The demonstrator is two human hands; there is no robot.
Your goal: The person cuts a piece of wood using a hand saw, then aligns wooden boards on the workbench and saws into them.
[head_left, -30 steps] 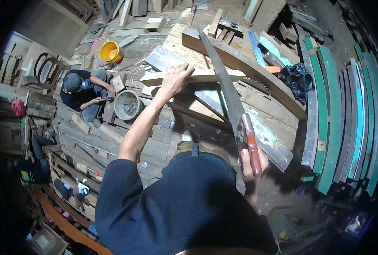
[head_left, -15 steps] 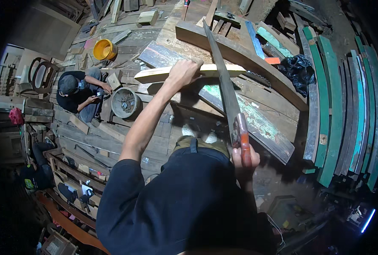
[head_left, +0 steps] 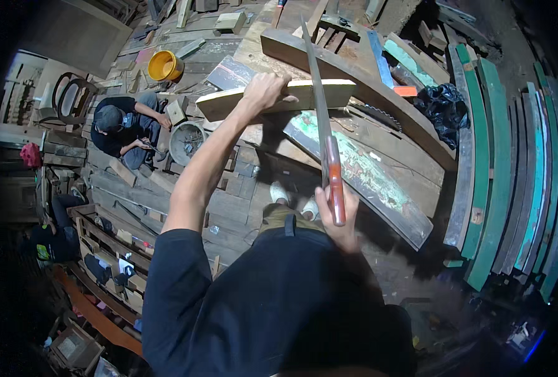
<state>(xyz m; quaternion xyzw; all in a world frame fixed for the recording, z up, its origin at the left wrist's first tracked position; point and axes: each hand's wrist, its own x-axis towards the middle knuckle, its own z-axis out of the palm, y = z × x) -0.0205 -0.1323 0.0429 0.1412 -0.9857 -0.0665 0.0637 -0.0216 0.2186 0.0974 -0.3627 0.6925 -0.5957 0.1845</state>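
My left hand (head_left: 265, 91) grips a pale timber piece (head_left: 222, 102) lying crosswise over a worn painted plank (head_left: 379, 188) on the work surface. My right hand (head_left: 345, 220) is closed on the reddish wooden handle of a long handsaw (head_left: 319, 94); its blade points away from me across the pale piece, just right of my left hand. Where the teeth meet the wood is too small to tell. A thick brown beam (head_left: 404, 113) lies beyond.
A co-worker (head_left: 119, 129) crouches at left beside a grey bucket (head_left: 188, 144); a yellow bucket (head_left: 164, 65) is behind. Another person (head_left: 53, 239) is at far left. Green boards (head_left: 492, 188) stand at right. A black bag (head_left: 442, 119) and timber offcuts sit near the surface.
The saw has swung more upright in view, with my right hand shifting left and slightly up. My left hand has moved slightly up with the pale piece under it.
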